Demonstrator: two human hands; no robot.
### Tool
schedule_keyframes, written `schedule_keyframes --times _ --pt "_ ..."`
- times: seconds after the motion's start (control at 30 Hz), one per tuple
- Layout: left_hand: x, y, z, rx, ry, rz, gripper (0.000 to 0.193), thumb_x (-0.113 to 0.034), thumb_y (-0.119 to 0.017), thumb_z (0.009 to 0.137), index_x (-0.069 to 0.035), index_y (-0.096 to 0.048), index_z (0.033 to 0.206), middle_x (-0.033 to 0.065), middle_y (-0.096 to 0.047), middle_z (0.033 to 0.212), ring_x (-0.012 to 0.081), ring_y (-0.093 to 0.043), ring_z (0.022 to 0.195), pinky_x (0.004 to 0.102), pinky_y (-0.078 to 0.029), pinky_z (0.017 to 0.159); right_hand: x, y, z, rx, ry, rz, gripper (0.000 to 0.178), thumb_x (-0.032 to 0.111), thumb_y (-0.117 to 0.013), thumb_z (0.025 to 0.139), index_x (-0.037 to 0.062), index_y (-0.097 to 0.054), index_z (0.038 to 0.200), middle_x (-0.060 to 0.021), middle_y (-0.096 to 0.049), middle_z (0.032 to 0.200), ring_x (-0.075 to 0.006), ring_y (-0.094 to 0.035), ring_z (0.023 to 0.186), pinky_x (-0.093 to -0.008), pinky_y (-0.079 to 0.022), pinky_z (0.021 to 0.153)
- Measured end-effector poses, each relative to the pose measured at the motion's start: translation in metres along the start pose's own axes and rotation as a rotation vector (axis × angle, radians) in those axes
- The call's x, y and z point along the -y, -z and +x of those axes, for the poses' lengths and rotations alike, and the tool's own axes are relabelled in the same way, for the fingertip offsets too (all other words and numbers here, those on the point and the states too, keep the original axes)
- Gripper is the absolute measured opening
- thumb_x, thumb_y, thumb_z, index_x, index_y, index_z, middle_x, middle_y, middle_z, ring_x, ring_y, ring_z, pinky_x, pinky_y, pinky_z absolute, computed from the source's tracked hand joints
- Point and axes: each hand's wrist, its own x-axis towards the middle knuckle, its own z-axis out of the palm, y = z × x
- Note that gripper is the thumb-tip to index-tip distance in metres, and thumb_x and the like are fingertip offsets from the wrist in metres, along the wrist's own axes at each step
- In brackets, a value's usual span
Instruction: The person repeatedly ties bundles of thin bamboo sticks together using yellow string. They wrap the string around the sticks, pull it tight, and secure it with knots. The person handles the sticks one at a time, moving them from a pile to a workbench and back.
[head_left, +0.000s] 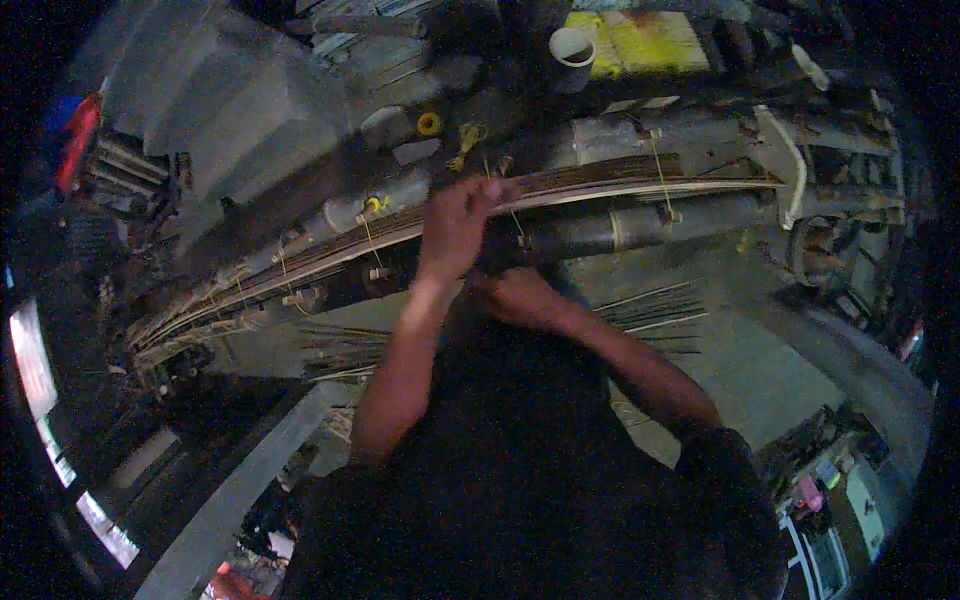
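Note:
A long bundle of thin strips or rods [600, 192] runs across in front of me, above a dark pipe-like beam [570, 238]. Thin yellow cords [370, 237] with small blocks at their ends hang over it at intervals. My left hand [455, 232] reaches over the middle of the bundle, its fingers bent together at the far side; whatever they pinch is too blurred to make out. Closer to my body, my right hand [522, 298] is closed beside the beam's near side. Its fingertips are in shadow, and what they hold is hidden.
Behind the bundle lie a yellow tape roll [429, 124] and a tangle of yellow cord [467, 142]. Farther back, a white cup [572, 48] stands by a yellow sheet [650, 45]. A pale upright plate [782, 165] rises at the right end. Loose rods [655, 310] lie below the beam.

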Motion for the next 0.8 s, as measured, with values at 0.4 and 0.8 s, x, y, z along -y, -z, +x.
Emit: schedule_keyframes --times 0.4,0.8 --pt "0.123 0.055 0.174 0.418 0.251 -0.036 0.040 -0.044 -0.053 0.090 -0.007 -0.068 0.096 0.0120 -0.066 0.085 0.0212 -0.061 0.080 0.0378 -0.048 0.071 0.010 -0.011 -0.026 0.020 -0.012 -0.384 0.058 0.028 -0.069 0.073 0.0104 -0.049 0.125 -0.0211 -0.056 0.115 -0.0393 -0.056 0.103 -0.0478 -0.049 0.086" --pt "0.104 0.193 -0.058 0.074 0.038 0.208 0.029 -0.032 -0.054 0.092 -0.011 -0.064 0.110 0.0151 -0.066 0.106 0.0330 -0.064 0.097 0.0416 -0.048 0.087 0.103 -0.096 0.071 -0.344 -0.423 0.322 0.028 0.021 -0.060 0.088 0.0017 -0.061 0.108 -0.0179 -0.066 0.099 -0.0320 -0.062 0.099 -0.0418 -0.046 0.090"
